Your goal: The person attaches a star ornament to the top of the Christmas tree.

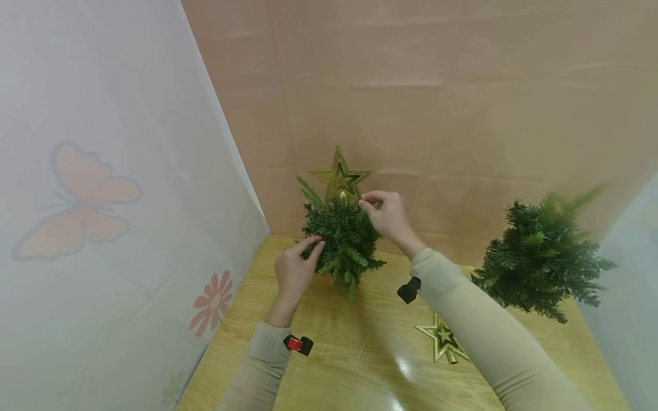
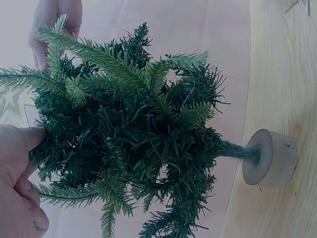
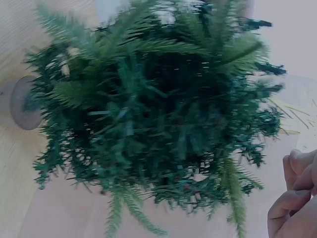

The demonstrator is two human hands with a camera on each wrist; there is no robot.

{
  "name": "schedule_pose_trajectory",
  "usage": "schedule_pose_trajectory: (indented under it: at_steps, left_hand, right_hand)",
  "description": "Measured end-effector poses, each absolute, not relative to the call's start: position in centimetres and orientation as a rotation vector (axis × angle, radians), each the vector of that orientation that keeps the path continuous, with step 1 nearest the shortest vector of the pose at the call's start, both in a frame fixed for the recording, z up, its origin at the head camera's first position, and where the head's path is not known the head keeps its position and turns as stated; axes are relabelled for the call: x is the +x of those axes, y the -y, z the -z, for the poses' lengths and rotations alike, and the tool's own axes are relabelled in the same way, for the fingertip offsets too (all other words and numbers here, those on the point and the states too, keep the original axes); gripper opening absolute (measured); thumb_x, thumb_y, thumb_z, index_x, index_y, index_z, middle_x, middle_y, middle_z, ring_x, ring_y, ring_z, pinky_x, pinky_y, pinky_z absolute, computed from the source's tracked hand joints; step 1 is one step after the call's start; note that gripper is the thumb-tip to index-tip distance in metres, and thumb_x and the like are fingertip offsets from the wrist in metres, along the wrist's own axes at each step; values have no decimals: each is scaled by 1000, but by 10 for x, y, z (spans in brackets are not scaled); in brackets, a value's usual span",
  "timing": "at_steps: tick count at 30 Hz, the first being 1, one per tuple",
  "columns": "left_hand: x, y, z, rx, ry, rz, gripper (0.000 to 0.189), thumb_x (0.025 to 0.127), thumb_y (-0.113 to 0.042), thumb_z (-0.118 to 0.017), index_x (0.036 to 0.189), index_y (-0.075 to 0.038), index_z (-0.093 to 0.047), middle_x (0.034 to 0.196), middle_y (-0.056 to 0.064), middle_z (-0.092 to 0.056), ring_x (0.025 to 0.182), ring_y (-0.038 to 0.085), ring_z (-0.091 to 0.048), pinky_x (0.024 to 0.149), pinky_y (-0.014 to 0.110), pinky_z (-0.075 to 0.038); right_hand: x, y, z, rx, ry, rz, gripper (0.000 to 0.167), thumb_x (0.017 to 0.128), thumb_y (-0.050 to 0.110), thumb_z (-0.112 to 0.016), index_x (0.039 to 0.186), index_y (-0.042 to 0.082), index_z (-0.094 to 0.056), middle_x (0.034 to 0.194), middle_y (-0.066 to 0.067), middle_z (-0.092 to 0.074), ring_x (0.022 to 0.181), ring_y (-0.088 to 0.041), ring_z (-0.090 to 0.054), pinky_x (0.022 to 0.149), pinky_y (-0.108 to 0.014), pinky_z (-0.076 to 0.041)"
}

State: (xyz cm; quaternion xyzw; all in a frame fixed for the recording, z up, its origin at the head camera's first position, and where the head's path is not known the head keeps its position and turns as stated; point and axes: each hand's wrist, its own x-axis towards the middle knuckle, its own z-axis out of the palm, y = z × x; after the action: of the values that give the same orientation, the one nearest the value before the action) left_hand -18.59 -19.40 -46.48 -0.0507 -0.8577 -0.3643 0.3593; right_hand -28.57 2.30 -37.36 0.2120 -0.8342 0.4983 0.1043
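Note:
A small artificial Christmas tree (image 1: pixel 344 242) stands on a round pale base (image 2: pixel 277 158). An openwork gold star (image 1: pixel 340 174) sits upright at its top. My left hand (image 1: pixel 295 268) is at the near left side of the tree, thumb and forefinger pinching a branch among the green needles. My right hand (image 1: pixel 388 214) is raised at the upper right of the tree, its bent fingertips close to the star's lower right point. In the right wrist view the curled fingers (image 3: pixel 292 198) show beside the foliage; I cannot tell whether they pinch anything.
A second artificial tree (image 1: pixel 545 257) stands at the right. Another gold star (image 1: pixel 443 337) with a tube foot lies on the wooden table (image 1: pixel 329 359), partly behind my right forearm. A tan sheet (image 1: pixel 411 114) hangs behind, and a white printed sheet (image 1: pixel 128 285) at the left.

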Motion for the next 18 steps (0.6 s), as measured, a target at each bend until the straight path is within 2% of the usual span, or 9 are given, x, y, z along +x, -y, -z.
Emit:
schedule_pose_trajectory:
  at_steps: [6, 18]
  left_hand:
    - [-187, 194, 466, -130, 2210, 943, 18, 96, -29, -79, 110, -18, -83, 96, 2, -80, 35, -12, -14, 34, 23, -21]
    - [-187, 194, 466, -148, 2187, 927, 17, 95, -27, -80, 109, -17, -83, 95, 2, -80, 36, -13, -13, 34, 22, -20]
  right_hand:
    - [-285, -23, 377, 615, 2453, -1444, 18, 100, 12, -72, 111, 0, -79, 100, -11, -77, 52, -19, -45, 54, -31, -40]
    - [-285, -22, 381, 606, 2433, -1469, 18, 101, 15, -71, 111, 1, -78, 101, -9, -75, 60, -22, -51, 59, -33, -43]
